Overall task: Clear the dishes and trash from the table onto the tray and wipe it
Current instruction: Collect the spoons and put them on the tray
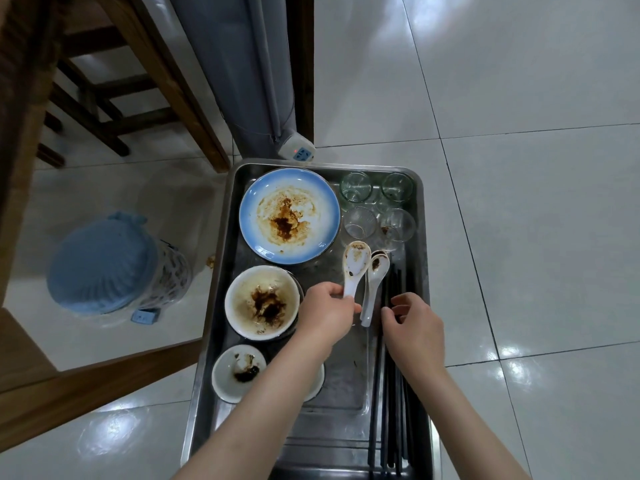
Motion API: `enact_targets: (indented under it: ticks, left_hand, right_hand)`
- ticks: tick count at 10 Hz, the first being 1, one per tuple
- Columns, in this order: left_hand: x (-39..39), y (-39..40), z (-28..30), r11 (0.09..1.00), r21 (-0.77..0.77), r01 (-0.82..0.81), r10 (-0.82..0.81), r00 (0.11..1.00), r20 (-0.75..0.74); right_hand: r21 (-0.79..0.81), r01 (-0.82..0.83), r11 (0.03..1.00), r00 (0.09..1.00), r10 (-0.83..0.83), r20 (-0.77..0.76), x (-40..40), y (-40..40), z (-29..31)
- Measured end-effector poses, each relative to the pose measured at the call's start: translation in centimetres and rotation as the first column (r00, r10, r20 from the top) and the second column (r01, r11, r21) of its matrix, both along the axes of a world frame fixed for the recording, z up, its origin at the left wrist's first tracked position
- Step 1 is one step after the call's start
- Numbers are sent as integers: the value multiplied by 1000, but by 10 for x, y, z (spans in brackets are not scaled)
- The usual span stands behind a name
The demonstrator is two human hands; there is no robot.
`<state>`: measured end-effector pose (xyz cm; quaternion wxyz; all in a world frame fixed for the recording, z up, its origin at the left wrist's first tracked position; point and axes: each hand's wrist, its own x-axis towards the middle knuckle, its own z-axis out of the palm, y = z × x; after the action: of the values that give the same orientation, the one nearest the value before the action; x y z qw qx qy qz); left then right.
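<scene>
I see my left hand (325, 311) pinching the handle of a white ceramic spoon (355, 268) above the steel tray (225, 244), just beside two more soiled spoons (375, 282) lying there. My right hand (414, 327) hovers over the black chopsticks (389, 393) with fingers loosely curled, grasping nothing. On the tray sit a stained blue-rimmed plate (289, 216), a dirty white bowl (261, 303), a small sauce dish (239, 372) and four glass cups (377, 209). A blue-bagged bin (110, 265) stands on the floor.
</scene>
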<state>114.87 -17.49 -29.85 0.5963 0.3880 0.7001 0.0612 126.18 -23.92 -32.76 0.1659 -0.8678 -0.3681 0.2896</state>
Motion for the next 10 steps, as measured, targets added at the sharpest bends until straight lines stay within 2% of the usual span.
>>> enact_targets:
  ticks: [2, 4, 8, 10]
  left_hand:
    - [10, 8, -25, 999, -21, 27, -30, 991, -130]
    - [13, 7, -36, 999, 26, 29, -23, 982, -190]
    - [16, 3, -51, 991, 118, 62, -29, 963, -268]
    - [16, 2, -51, 990, 134, 31, 4, 967, -256]
  right_hand:
    - [13, -13, 1000, 1000, 13, -17, 6, -6, -6]
    - [21, -39, 999, 999, 40, -21, 5, -8, -8]
    - [33, -51, 998, 998, 52, -19, 6, -11, -5]
    - [43, -55, 998, 998, 56, -18, 6, -13, -5]
